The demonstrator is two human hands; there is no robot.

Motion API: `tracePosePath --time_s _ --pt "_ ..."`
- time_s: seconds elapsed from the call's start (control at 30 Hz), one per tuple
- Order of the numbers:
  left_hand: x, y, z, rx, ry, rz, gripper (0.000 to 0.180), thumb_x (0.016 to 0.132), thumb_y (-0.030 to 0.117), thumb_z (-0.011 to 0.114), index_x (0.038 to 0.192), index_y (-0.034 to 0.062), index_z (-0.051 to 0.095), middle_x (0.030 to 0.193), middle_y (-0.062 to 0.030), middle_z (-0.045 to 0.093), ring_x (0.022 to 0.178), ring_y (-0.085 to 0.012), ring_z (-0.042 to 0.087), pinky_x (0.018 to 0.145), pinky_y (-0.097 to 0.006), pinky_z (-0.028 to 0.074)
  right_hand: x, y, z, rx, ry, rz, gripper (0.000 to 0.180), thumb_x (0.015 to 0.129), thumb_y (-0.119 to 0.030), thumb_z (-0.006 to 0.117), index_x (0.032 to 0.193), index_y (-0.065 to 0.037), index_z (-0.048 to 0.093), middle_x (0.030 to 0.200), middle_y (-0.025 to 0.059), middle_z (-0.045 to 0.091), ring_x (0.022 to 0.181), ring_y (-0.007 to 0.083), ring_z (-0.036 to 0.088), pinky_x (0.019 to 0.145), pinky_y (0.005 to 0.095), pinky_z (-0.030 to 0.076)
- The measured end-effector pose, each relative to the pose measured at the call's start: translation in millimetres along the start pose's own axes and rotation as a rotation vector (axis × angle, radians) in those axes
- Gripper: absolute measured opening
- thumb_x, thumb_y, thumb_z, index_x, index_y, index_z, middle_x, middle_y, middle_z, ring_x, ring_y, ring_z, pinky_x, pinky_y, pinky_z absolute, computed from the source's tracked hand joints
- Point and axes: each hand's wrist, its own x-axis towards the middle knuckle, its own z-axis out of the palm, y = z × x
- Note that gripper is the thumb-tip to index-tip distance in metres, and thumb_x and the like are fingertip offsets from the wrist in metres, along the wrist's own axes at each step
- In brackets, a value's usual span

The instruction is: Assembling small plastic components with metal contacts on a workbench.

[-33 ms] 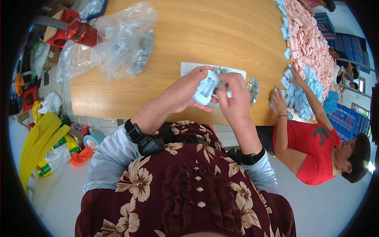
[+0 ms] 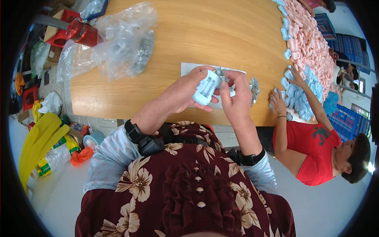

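Observation:
My left hand (image 2: pixel 188 87) is closed round a light blue plastic casing (image 2: pixel 206 89) with rounded ends, its hollow, open compartment facing up. The thumb presses the top edge, and the other fingers support it from below. Just right of the casing, my right hand (image 2: pixel 237 93) has its thumb and forefinger drawn together. Whatever they pinch is too small to make out. Small shiny metal pieces (image 2: pixel 219 72) lie beyond the fingers on a white sheet (image 2: pixel 190 68), which my hands partly cover. Another heap of silvery pieces (image 2: pixel 254 91) sits beside the sheet on the wooden table.
Clear plastic bags (image 2: pixel 118 43) with metal pieces inside lie at the table's left, near a red jar (image 2: pixel 82 33). Pink casings (image 2: pixel 308 43) and blue casings (image 2: pixel 304 93) are heaped at the right. There a co-worker in a red shirt (image 2: pixel 312 152) reaches into the blue ones.
My right fingers have pulled slightly away from the casing's right edge, and the thumb and forefinger now meet near the metal pieces. My left hand and the casing stay in place.

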Motion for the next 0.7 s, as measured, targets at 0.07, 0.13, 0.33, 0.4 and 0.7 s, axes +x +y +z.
tracePosePath --time_s 0.07,0.13,0.33,0.4,0.7 --pt "2.4 -2.5 -6.6 -0.005 -0.045 0.022 0.043 0.106 0.039 0.031 0.141 0.0154 0.035 0.109 -0.0099 0.063 0.091 -0.0237 0.067 0.074 -0.044 0.06 -0.9 5.1 3.4 0.252 0.085 0.276 0.019 0.092 -0.014 0.063 0.105 0.0 0.064 0.087 0.0115 0.065 0.075 0.021 0.061 0.071 0.0349 0.047" --pt "3.9 -2.3 -7.5 -0.008 -0.095 0.039 0.043 0.106 0.039 0.031 0.141 0.0146 0.035 0.108 -0.0102 0.063 0.091 -0.0238 0.067 0.074 -0.044 0.061 1.0 25.8 5.4 0.608 -0.152 0.439 0.027 0.095 -0.02 0.062 0.109 0.003 0.062 0.091 0.0083 0.065 0.078 0.0129 0.059 0.071 0.0281 0.048" --pt "8.9 -8.9 -18.2 0.723 0.152 0.395 0.041 0.101 0.02 0.046 0.14 0.0109 0.048 0.095 -0.0082 0.065 0.076 -0.0145 0.061 0.066 -0.03 0.052 4.1 27.1 0.2 0.583 -0.207 0.524 0.026 0.093 -0.02 0.065 0.107 0.001 0.063 0.089 0.0045 0.064 0.078 0.0088 0.056 0.072 0.025 0.047" --pt "2.9 -0.4 -3.8 0.953 0.161 0.387 0.046 0.095 0.014 0.053 0.141 0.0089 0.049 0.084 -0.0081 0.062 0.07 -0.0123 0.054 0.063 -0.029 0.046 -3.7 21.1 2.0 0.582 -0.157 0.515 0.024 0.093 -0.019 0.064 0.107 0.001 0.063 0.088 0.0041 0.063 0.078 0.0082 0.056 0.071 0.0249 0.047" --pt "7.0 -26.5 -15.2 0.642 0.1 0.417 0.044 0.1 0.016 0.039 0.142 0.0046 0.045 0.08 -0.0024 0.055 0.065 -0.0089 0.049 0.058 -0.024 0.043 -1.9 3.2 -2.1 0.776 -0.186 0.342 0.018 0.097 -0.011 0.055 0.108 0.002 0.062 0.081 0.007 0.068 0.073 0.0082 0.06 0.069 0.0267 0.049"
